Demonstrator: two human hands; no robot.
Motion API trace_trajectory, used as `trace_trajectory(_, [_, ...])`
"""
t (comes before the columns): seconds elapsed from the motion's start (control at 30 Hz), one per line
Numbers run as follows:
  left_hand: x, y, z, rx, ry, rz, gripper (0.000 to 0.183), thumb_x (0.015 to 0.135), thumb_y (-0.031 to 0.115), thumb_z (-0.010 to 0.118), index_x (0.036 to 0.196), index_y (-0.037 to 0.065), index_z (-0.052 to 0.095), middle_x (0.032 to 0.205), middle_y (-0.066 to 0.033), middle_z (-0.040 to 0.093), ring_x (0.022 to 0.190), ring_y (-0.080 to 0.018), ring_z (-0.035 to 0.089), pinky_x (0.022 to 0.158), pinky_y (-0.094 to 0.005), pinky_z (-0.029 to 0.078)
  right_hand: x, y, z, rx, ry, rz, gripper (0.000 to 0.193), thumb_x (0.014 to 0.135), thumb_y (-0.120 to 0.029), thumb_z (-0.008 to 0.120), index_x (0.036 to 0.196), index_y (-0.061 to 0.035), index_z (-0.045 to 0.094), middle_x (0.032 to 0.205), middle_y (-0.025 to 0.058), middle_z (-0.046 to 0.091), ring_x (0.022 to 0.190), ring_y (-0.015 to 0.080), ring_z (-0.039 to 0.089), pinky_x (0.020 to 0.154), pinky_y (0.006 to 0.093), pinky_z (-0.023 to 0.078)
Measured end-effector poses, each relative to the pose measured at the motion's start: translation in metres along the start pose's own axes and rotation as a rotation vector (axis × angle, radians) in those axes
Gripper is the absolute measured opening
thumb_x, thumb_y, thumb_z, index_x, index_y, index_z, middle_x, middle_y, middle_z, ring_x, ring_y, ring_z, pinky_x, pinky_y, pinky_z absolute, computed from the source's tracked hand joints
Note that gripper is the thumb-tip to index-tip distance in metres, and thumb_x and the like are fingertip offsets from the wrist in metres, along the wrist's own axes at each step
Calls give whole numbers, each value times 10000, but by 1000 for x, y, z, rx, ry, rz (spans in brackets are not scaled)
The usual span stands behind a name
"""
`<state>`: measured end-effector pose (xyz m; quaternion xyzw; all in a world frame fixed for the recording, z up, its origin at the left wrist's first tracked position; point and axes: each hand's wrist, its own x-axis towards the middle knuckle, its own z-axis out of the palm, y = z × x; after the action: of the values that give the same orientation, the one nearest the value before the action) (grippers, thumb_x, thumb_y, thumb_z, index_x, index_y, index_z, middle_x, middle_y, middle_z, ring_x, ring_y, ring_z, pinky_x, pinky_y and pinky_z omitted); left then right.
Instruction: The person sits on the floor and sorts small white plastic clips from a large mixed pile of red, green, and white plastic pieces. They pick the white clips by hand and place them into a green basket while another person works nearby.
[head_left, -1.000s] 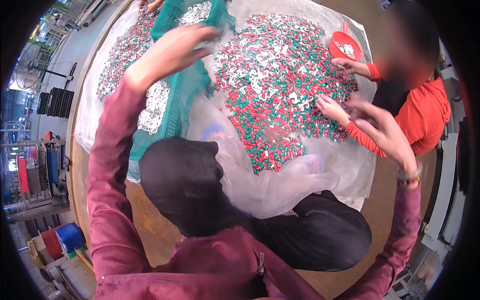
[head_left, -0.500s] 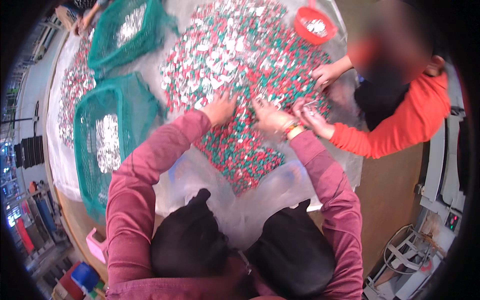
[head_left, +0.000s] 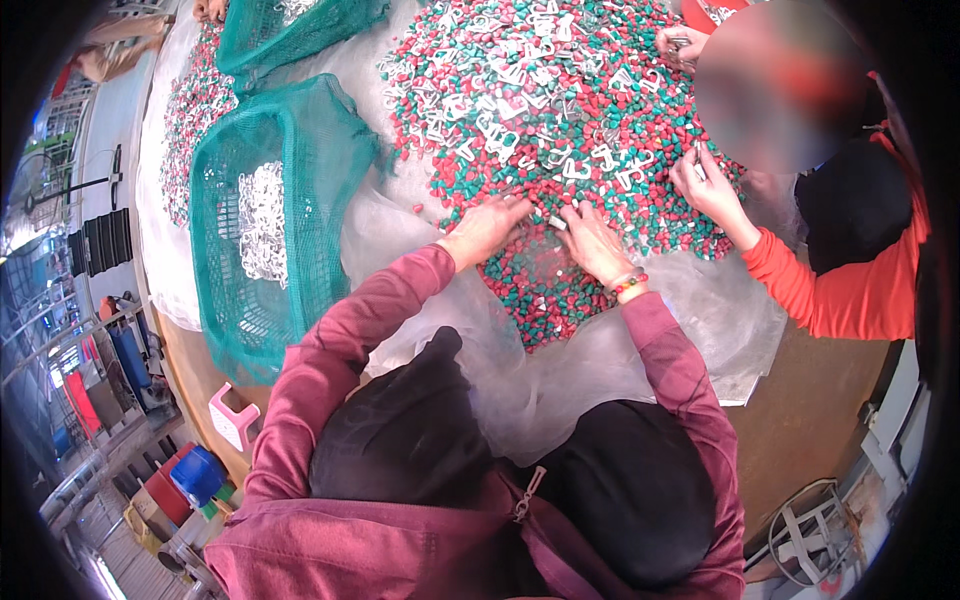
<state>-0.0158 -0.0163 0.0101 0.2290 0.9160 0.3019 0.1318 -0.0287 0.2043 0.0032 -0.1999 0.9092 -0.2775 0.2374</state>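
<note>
With twelve o'clock straight ahead of the person, the black-covered knees [head_left: 400,420] come nearest, with a whitish sheet [head_left: 705,310] beyond them. The pile [head_left: 545,305] lies on it at twelve: small red and green pieces like pebbles, narrowing to a tongue at the near end, the far part strewn with white, open-shaped clips [head_left: 505,130]. At twelve, the left hand [head_left: 488,232] bends its fingers into the pile; what its grip holds cannot be told, the tips being lost among the pieces. Toward one, the right hand [head_left: 597,248] has a narrow grip on a white clip [head_left: 557,223], partly covered by the fingers. A pink-and-white stool [head_left: 235,418] is between nine and ten. At eleven sits a green netted basket [head_left: 325,205], more clips heaped inside. At one, a co-worker's hand [head_left: 712,190] holds something too small to make out. Farther off, a second basket [head_left: 250,48] at eleven and a red bowl [head_left: 692,14] toward one are cut off by the view's upper edge.
</note>
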Motion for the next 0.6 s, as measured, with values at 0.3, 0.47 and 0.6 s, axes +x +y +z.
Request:
trace_trajectory(0.3, [13,-1,-51,-1195,-5,-494,258,937,214,505,1019,-6,614,996,-70,624,870,-119,593,732,-323,560,-4,-1,-17,580,99,83,372,953,-240,430,1237,-13,507,990,107,565,884,221,565,810,318,439])
trace_trajectory(0.47, [6,-3,-71,-1725,75,-166,251,867,145,423,776,-32,576,914,-164,597,784,-241,624,627,-322,562,-2,-5,-20,1191,152,193,258,943,-162,462,1129,-7,554,888,45,623,709,98,593,643,218,492])
trace_trajectory(0.6, [5,-12,-65,-1787,62,-297,203,824,151,426,808,-5,555,861,-167,573,671,-230,591,414,-282,474,-1,5,-39,1459,-12,129,168,909,-165,478,976,-22,538,945,106,598,804,176,612,667,315,526])
